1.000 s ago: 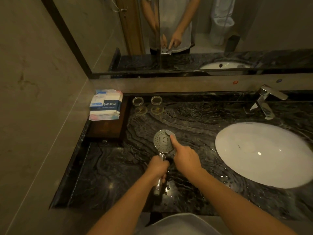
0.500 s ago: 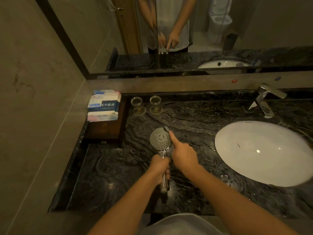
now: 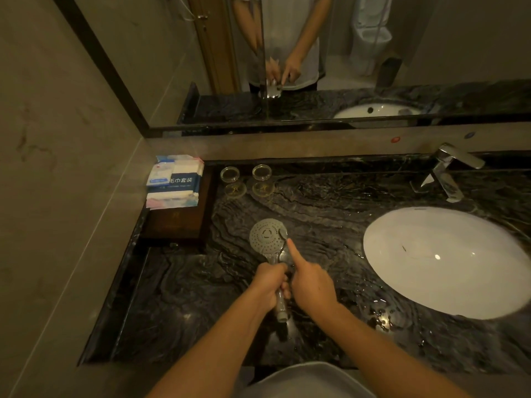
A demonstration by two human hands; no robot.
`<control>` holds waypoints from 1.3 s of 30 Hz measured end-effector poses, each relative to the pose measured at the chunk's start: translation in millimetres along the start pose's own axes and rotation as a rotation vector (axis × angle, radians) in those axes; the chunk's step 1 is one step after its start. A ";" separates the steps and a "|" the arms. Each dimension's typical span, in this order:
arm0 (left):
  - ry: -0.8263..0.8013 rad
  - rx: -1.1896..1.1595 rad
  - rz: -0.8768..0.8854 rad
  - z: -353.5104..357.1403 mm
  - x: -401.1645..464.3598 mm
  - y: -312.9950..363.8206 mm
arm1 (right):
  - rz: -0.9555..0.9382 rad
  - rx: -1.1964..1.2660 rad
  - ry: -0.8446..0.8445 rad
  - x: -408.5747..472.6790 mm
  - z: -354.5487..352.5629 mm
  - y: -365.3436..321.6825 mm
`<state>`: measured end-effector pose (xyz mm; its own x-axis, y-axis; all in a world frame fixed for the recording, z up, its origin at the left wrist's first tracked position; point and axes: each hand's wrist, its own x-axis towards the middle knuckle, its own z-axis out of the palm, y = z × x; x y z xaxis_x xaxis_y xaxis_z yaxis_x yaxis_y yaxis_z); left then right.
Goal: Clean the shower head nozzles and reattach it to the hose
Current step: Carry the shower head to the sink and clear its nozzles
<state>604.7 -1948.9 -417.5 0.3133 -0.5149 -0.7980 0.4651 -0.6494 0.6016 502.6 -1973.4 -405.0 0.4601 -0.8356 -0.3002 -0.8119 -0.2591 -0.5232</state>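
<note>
A chrome shower head (image 3: 267, 235) is held above the black marble counter (image 3: 186, 297), its round nozzle face turned up toward me. My left hand (image 3: 270, 282) grips its handle, whose open threaded end (image 3: 281, 311) sticks out below my fist with no hose on it. My right hand (image 3: 310, 282) is just right of the handle. Its index finger is stretched out, the tip at the lower right rim of the nozzle face, and the other fingers are curled. No hose is in view.
A white sink basin (image 3: 445, 254) lies to the right, with a chrome faucet (image 3: 448, 173) behind it. Packed towels (image 3: 175, 182) rest on a dark wooden tray (image 3: 178, 222) at the left wall, next to two glass cups (image 3: 230, 175). The counter is wet. A mirror (image 3: 316, 53) rises behind.
My right index finger has slid from the upper right of the nozzle face down to its lower right rim. My left hand keeps its grip on the handle.
</note>
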 end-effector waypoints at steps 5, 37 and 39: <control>-0.054 -0.026 -0.071 -0.2 -4.3 0.5 | -0.018 -0.069 0.036 16.8 -4.9 7.9; -0.144 0.104 -0.104 -22.5 -11.2 8.9 | -0.246 -0.394 -0.012 14.8 -25.0 22.2; -0.126 0.132 -0.098 -23.4 -11.7 9.6 | -0.313 -0.400 -0.085 6.7 -18.9 20.3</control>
<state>624.8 -1936.0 -403.3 0.1618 -0.5065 -0.8469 0.3733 -0.7630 0.5277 482.4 -1993.4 -402.6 0.7174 -0.6502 -0.2501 -0.6967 -0.6695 -0.2577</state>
